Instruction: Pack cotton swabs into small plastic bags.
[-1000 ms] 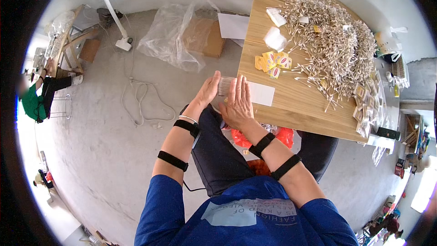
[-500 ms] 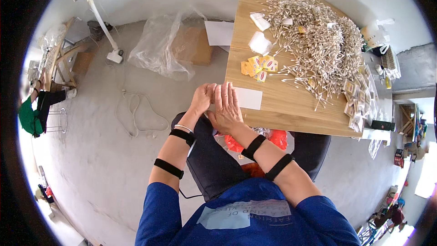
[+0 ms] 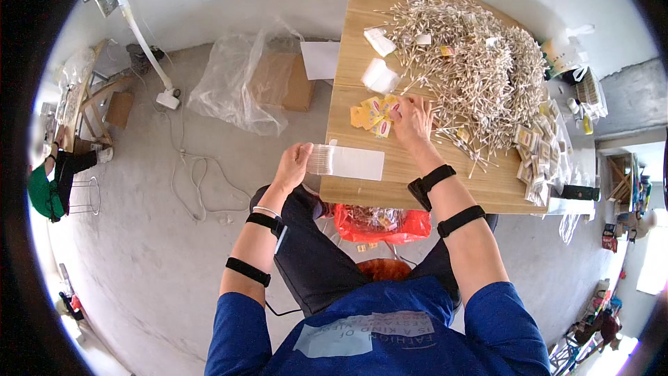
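My left hand [image 3: 295,161] is closed on one end of a flat row of cotton swabs [image 3: 321,159] at the table's near left edge. The swabs' other end reaches over a blank white card [image 3: 358,164] lying on the table. Farther in, my right hand [image 3: 414,122] bends its fingers down at the right side of a small heap of yellow printed cards [image 3: 369,114]. Thumb and fingertips pinch at the outermost card, partly covering it. Whether a clear wrapper surrounds the held swabs I cannot tell.
A large pile of loose cotton swabs [image 3: 473,63] covers the far right of the wooden table [image 3: 417,191]. White packets [image 3: 380,76] lie left of it, filled small boxes [image 3: 534,157] to its right. Below the near edge hangs a red bag [image 3: 417,226]. A person in green [image 3: 46,188] sits far left.
My hands were together over the table's left edge; now they are apart. The right hand has moved far and right to the yellow cards, leaving the swab row visible in the left hand.
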